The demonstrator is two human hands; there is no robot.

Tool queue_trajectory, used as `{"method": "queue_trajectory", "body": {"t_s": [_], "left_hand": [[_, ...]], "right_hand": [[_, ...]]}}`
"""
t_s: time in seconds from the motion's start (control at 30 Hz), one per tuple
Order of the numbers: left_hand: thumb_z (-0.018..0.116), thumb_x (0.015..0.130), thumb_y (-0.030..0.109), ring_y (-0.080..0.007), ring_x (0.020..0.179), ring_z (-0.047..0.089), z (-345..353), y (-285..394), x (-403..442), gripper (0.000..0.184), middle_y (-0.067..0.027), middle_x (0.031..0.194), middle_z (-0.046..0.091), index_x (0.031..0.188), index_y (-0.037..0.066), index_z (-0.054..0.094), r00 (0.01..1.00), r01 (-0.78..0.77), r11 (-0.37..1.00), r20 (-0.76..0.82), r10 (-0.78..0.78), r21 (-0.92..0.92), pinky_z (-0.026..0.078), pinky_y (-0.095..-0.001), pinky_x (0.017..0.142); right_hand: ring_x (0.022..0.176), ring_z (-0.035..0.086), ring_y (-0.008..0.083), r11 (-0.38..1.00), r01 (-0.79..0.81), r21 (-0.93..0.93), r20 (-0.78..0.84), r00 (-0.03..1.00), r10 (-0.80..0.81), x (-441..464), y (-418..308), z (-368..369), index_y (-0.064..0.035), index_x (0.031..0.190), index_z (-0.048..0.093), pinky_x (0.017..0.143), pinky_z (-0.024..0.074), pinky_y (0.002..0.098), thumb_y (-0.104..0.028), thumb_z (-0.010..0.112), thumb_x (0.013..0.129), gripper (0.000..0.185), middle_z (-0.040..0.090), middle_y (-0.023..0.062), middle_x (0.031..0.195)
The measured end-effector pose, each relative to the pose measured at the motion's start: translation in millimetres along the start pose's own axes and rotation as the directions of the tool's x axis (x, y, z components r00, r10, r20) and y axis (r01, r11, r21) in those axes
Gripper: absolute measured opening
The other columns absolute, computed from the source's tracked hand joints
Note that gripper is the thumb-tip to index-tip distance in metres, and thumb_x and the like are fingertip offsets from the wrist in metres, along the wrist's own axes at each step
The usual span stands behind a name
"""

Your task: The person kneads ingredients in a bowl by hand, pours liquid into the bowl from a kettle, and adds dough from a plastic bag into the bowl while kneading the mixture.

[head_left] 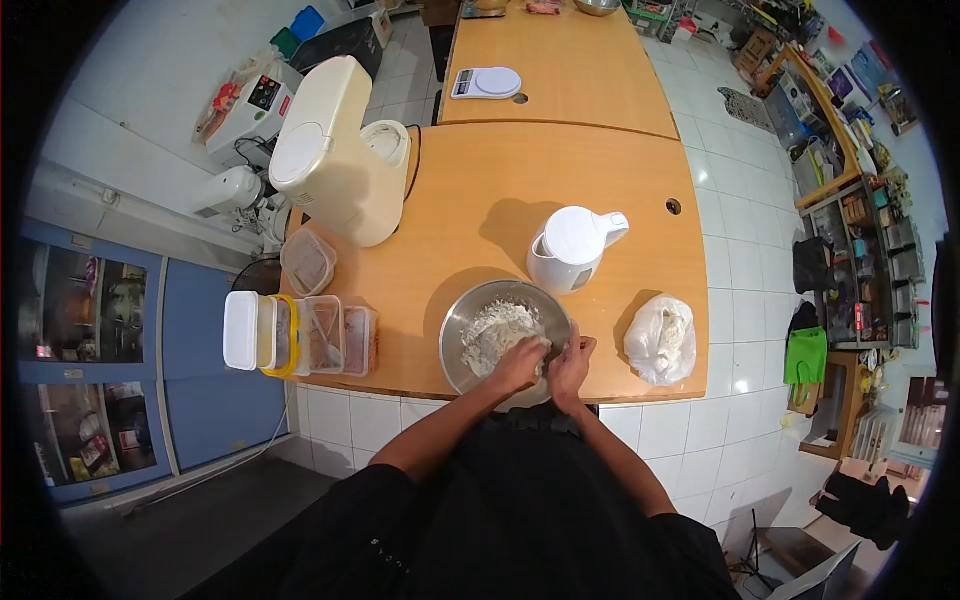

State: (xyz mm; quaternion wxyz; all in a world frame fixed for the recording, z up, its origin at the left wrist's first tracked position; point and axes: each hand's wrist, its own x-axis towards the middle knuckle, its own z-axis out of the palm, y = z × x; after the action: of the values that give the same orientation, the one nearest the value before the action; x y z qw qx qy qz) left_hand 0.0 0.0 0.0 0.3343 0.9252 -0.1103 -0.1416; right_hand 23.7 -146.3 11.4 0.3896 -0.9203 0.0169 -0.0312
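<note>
Warm brown wood tops the table [620,170], where a steel bowl [453,342] stands near the front edge, holding a floury mixture [500,328]. The left hand [520,364] is down in it, the right hand [568,368] at the rim; whether either pinches or merely presses, I cannot tell. Hand-mixing looks like the step; the next move seems to call for a steadied bowl. Pale lettering [389,556] on the black shirt [490,500] is illegible.

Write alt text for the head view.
A bare left hand is in a floury mixture inside a metal bowl on a wood-toned table, with the right hand at the rim. A white kettle stands just beyond the bowl, plastic containers to the left, a plastic bag to the right.
</note>
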Motion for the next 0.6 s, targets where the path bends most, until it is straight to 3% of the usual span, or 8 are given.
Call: {"method": "queue_trajectory", "body": {"t_s": [0.07,0.17,0.27,0.37,0.47,0.57,0.6], "left_hand": [[0.071,0.069,0.006,-0.0383,0.124,0.053,-10,3,-12,0.061,-0.0253,0.134,0.054,0.129,0.011,0.059,0.99,-0.131,0.99,0.04,0.133,-0.05,0.045,-0.0442,0.104],[0.063,0.067,0.001,-0.04,0.123,0.054,-39,-1,-35,0.065,-0.025,0.133,0.055,0.132,0.01,0.057,0.976,-0.015,0.994,0.215,0.039,-0.112,0.048,-0.0461,0.099],[0.06,0.069,-0.001,-0.0437,0.121,0.053,-30,2,-50,0.069,-0.0275,0.132,0.054,0.137,0.01,0.054,0.992,0.059,0.988,-0.101,-0.074,-0.141,0.05,-0.048,0.095],[0.065,0.074,0.01,-0.0461,0.125,0.05,-11,7,-39,0.071,-0.0283,0.141,0.047,0.143,0.015,0.048,0.891,0.2,0.98,-0.419,-0.174,0.018,0.051,-0.0504,0.093],[0.066,0.077,0.019,-0.0507,0.125,0.048,18,-7,-10,0.072,-0.0328,0.143,0.042,0.145,0.013,0.045,0.813,0.44,0.892,-0.377,-0.444,-0.103,0.05,-0.0517,0.096],[0.067,0.078,0.027,-0.052,0.127,0.046,75,-20,14,0.073,-0.0368,0.144,0.038,0.145,0.011,0.045,0.831,0.452,0.889,-0.394,-0.392,0.07,0.046,-0.0534,0.102],[0.069,0.076,0.022,-0.0513,0.126,0.047,52,7,11,0.07,-0.0332,0.142,0.042,0.142,0.01,0.048,0.8,0.47,0.85,-0.292,-0.524,-0.237,0.043,-0.054,0.104]], "right_hand": [[0.09,0.056,0.0371,1.0,0.009,-0.016,-0.001,1.0,-0.009,5,0,-8,-0.0096,0.141,0.049,0.079,0.0479,0.0481,0.01,0.052,0.075,0.069,0.043,0.0163,0.103],[0.09,0.055,0.0367,1.0,0.002,-0.005,0.015,1.0,-0.002,1,-10,-1,-0.0091,0.14,0.05,0.078,0.048,0.0474,0.011,0.051,0.074,0.069,0.043,0.0162,0.102],[0.089,0.055,0.0363,0.999,0.039,0.011,0.019,0.999,-0.04,4,-2,-1,-0.0096,0.14,0.05,0.077,0.0483,0.0476,0.011,0.05,0.075,0.068,0.043,0.0161,0.102],[0.088,0.056,0.0361,1.0,0.028,0.006,0.047,0.999,-0.028,5,-3,-2,-0.0106,0.141,0.05,0.076,0.0486,0.0479,0.01,0.05,0.076,0.069,0.043,0.0157,0.102],[0.087,0.056,0.036,0.997,0.079,0.028,0.042,0.996,-0.08,7,-9,-6,-0.0112,0.141,0.049,0.076,0.0488,0.0475,0.01,0.05,0.076,0.068,0.043,0.0154,0.102],[0.088,0.055,0.0358,0.991,0.132,-0.033,0.043,0.99,-0.131,11,-3,-2,-0.0116,0.142,0.049,0.076,0.0491,0.0471,0.01,0.051,0.076,0.07,0.042,0.0152,0.102],[0.088,0.055,0.0358,0.99,0.14,-0.027,0.06,0.989,-0.139,14,-3,-3,-0.0116,0.142,0.048,0.076,0.0491,0.0471,0.01,0.051,0.075,0.071,0.042,0.0152,0.102]]}}
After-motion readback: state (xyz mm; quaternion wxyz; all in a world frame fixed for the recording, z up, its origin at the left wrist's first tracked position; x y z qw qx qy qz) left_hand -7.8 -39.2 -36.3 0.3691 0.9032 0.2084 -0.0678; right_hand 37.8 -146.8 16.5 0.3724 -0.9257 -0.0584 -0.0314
